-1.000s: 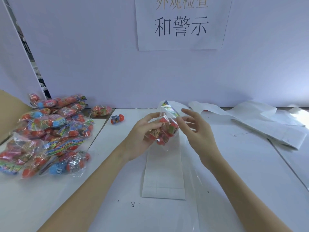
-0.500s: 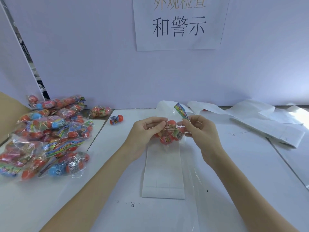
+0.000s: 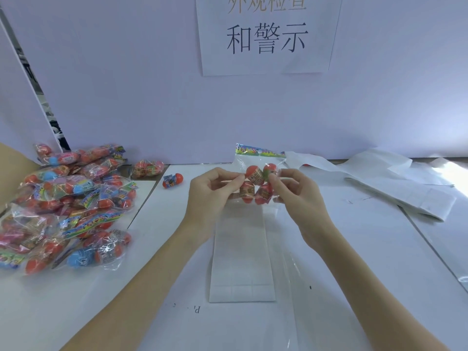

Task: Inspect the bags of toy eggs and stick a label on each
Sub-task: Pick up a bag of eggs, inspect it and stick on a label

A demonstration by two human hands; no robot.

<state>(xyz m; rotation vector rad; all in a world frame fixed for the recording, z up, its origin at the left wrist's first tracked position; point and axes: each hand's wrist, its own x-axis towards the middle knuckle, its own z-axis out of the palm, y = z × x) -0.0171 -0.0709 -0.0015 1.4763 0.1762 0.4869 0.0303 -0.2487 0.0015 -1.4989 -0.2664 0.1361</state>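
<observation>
From the head camera, the left hand [image 3: 212, 191] and the right hand [image 3: 293, 191] are holding a clear bag of toy eggs [image 3: 257, 184] up between them, above the sheet of white labels [image 3: 241, 254] lying on the table [image 3: 354, 249]. Each hand's fingertips are pinching a side edge of the bag, the left at one side of the eggs and the right at the other, probably so the film is pulled flat and all four eggs are facing the eyes for checking. The bag is standing upright: its long axis is running vertically, with the printed header strip [image 3: 258, 150] pointing up and away beyond the fingertips and the eggs hanging below it, level with the fingers. The label sheet is lying just under the hands, likely kept there so a sticker is within quick reach. Out past the left hand, a heap of bagged eggs [image 3: 65, 203] is waiting, with a loose egg [image 3: 172, 180] between that heap and the left fingers
</observation>
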